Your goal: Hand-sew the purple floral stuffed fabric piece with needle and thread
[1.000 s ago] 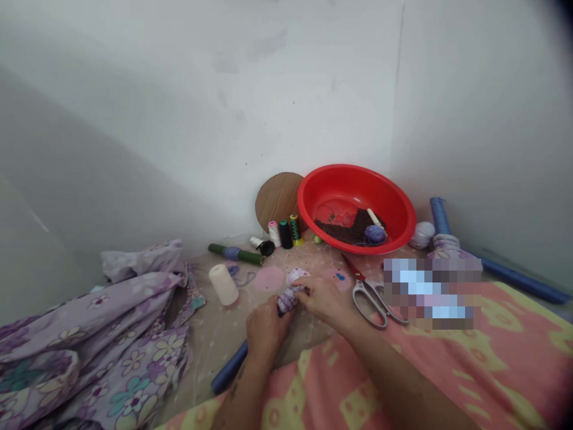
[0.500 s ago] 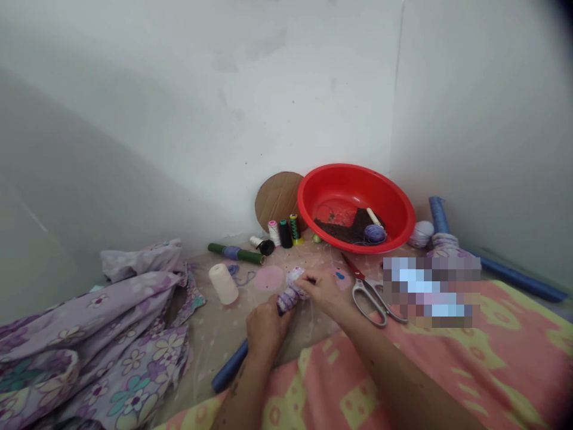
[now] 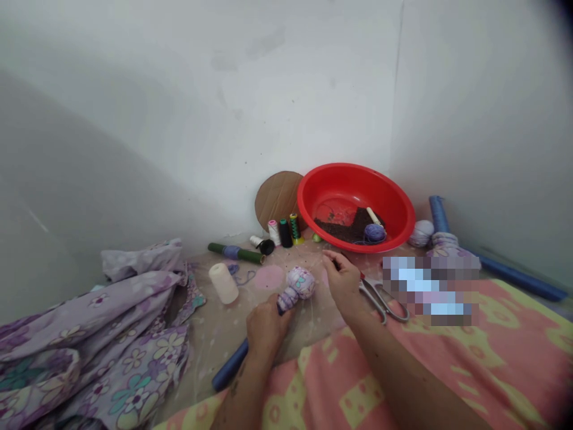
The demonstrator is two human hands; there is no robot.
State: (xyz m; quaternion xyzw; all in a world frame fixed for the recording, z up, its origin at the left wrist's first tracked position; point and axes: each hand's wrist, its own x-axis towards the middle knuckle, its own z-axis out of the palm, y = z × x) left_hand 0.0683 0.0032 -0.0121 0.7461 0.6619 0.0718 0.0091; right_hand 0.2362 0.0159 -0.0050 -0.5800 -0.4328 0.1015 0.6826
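Note:
My left hand (image 3: 265, 325) is wrapped around a blue stick (image 3: 230, 364) whose lower end juts out toward the front left. At its upper end is a round head (image 3: 301, 283) covered in floral lilac cloth, with a ridged, bound neck just above my fingers. Apart from the head, to its right, my right hand (image 3: 342, 278) is raised with thumb and fingers pinched together. Anything between those fingertips is too fine to see. Behind that hand lie grey-handled scissors (image 3: 389, 304), their red blades mostly hidden by it.
A red basin (image 3: 358, 179) holding dark material and a purple yarn ball (image 3: 374, 233) leans at the back. Thread spools (image 3: 283, 234), a white roll (image 3: 224, 284) and a green tube (image 3: 235, 253) lie nearby. Floral cloth (image 3: 134, 352) is left; a pink-yellow blanket (image 3: 447, 358) is front right.
My right hand has moved from the cloth-covered head up and to the right, uncovering the head and covering part of the scissors. My left hand stays on the blue stick.

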